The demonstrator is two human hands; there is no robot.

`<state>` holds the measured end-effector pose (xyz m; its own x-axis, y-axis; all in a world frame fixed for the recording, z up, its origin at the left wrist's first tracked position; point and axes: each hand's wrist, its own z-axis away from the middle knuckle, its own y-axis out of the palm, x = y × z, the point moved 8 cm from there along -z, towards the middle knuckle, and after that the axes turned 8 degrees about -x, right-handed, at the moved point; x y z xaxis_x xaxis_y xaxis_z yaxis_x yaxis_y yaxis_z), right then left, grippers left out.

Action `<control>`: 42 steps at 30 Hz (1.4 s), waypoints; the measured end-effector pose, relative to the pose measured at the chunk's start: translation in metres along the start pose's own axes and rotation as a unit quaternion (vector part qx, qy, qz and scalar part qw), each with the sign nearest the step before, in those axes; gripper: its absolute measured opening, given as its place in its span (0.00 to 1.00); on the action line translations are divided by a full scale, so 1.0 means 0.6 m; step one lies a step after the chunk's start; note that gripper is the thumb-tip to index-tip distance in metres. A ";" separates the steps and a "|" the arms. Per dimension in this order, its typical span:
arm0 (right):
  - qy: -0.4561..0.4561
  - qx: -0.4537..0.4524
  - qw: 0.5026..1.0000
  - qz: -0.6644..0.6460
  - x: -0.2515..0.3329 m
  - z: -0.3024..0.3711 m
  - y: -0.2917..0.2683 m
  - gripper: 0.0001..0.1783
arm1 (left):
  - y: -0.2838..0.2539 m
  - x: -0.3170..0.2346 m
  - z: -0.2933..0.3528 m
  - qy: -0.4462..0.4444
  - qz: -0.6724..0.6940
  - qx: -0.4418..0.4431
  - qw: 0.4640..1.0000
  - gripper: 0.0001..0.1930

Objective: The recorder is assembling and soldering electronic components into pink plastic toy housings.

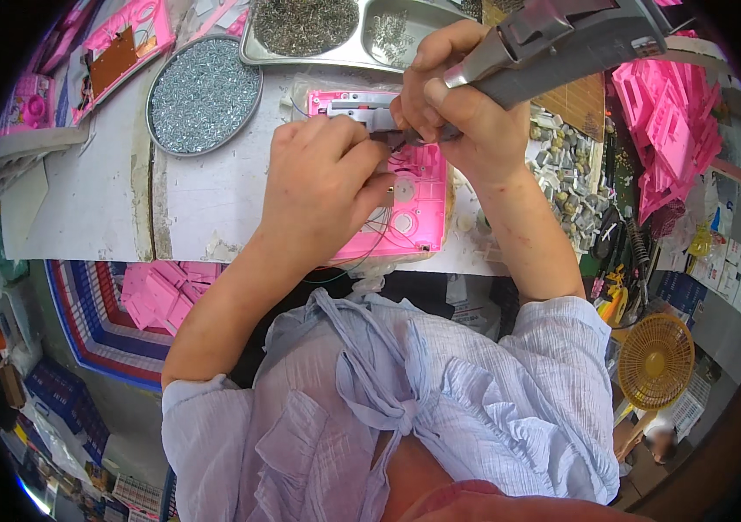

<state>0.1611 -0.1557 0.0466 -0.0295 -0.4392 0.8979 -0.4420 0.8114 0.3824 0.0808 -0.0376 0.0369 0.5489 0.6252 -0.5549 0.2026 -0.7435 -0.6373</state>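
A pink plastic casing [423, 204] lies open on the worktable in front of me, with thin wires and a grey mechanism [357, 111] along its far side. My left hand [323, 165] rests over the casing's left part, its fingers bent and pressed together beside the wires; what they pinch is hidden. In my right hand [475, 109] is a grey and black electric screwdriver [566, 65], tilted, rising toward the upper right. Its lower end points into the casing near my left fingertips, and the bit itself is hidden behind my fingers.
A round tray of silvery screws [203, 96] stands to the left. Behind the casing is a metal divided tray [301, 59] of small parts. Small metal pieces [570, 165] and pink parts [666, 122] lie to the right. A striped basket [92, 322] holds more pink pieces below left.
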 end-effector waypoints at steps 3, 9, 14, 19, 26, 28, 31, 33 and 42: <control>-0.006 -0.002 1.000 -0.010 0.002 0.000 -0.003 0.13 | 0.015 -0.001 -0.012 -0.003 -0.019 0.012 1.000 0.13; -0.032 -0.035 0.998 -0.040 0.027 0.005 -0.019 0.11 | 0.027 -0.002 -0.021 0.011 -0.074 0.059 0.995 0.09; -0.047 -0.026 0.998 -0.028 0.022 0.013 -0.012 0.09 | 0.013 -0.008 -0.033 0.030 -0.097 0.069 0.992 0.06; -0.075 -0.065 0.991 0.093 0.006 0.017 -0.006 0.06 | 0.001 -0.003 -0.025 0.017 -0.101 0.034 0.994 0.04; -0.005 -0.063 0.992 0.112 0.006 0.010 -0.001 0.04 | 0.013 -0.005 -0.022 0.021 -0.089 0.036 0.995 0.07; -0.020 -0.054 0.992 0.116 0.012 0.011 0.001 0.04 | 0.019 -0.008 -0.022 0.036 -0.095 0.020 0.995 0.07; -0.041 -0.043 0.991 0.119 0.010 0.012 0.007 0.04 | 0.024 -0.009 -0.019 0.040 -0.098 0.024 0.994 0.07; -0.036 -0.043 0.990 0.131 0.009 0.013 0.006 0.04 | 0.027 -0.012 -0.019 0.046 -0.104 0.034 0.993 0.07; 0.010 -0.051 0.995 0.085 0.015 0.002 0.004 0.06 | 0.038 -0.012 -0.023 0.025 -0.114 0.074 0.990 0.06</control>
<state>0.1587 -0.1584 0.0552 -0.0772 -0.2860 0.9551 -0.3380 0.9087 0.2448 0.0928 -0.0620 0.0338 0.5436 0.7570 -0.3627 0.2074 -0.5398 -0.8159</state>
